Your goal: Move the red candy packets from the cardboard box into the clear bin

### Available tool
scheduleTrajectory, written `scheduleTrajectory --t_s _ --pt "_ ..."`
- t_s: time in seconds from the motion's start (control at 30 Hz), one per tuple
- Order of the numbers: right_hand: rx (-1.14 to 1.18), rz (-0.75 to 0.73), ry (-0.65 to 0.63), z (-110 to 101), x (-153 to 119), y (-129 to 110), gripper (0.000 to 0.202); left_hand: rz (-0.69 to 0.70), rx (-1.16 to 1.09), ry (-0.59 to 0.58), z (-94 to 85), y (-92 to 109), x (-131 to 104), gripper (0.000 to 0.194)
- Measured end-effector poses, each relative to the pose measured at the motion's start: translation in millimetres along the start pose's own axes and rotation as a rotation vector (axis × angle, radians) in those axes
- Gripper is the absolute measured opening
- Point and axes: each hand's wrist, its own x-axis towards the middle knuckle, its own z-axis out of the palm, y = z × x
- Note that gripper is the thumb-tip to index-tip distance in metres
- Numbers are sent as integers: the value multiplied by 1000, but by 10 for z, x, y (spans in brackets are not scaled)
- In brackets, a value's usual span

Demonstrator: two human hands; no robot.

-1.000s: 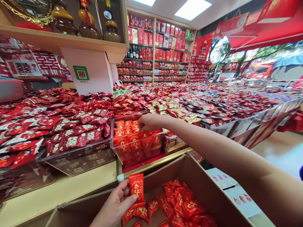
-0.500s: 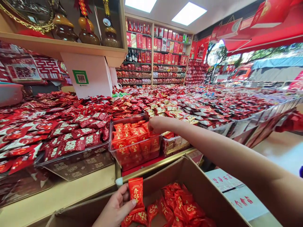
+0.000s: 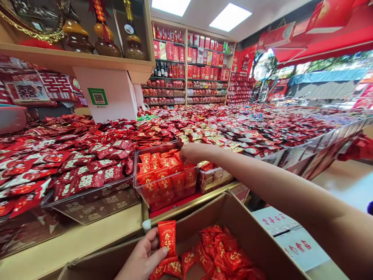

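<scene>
My left hand [image 3: 145,253] pinches a red packet with gold characters [image 3: 167,240] upright over an open cardboard box [image 3: 233,217]. More red packets [image 3: 221,249] lie loose inside that box. My right hand [image 3: 190,153] reaches to the right back corner of a clear plastic bin [image 3: 166,187], where red packets stand in rows. Its fingers are bent down behind the packets, and what they hold, if anything, is hidden.
Bins of dark red packets [image 3: 87,181] lie left, and a wide spread of packets [image 3: 262,124] stretches back and right. A QR-code box [image 3: 107,93] stands under a wooden shelf [image 3: 87,54]. White cartons [image 3: 297,245] sit below my right arm.
My right hand has shifted very slightly left at the bin's corner. The view has moved a little. My left hand keeps its packet in nearly the same place.
</scene>
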Motion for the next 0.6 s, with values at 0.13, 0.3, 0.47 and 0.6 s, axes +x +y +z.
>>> scheduleTrajectory --t_s 0.13,0.3,0.47,0.6 --pt "44 6 17 13 4 15 26 -1 18 4 -19 -5 10 47" --pt "66 -1 27 30 4 58 24 -17 16 -55 -37 -6 13 45" --pt "99 7 120 -96 -36 208 23 23 36 -2 -7 -13 3 46" --pt "112 19 181 -208 -76 337 23 21 31 12 -23 -58 28 46"
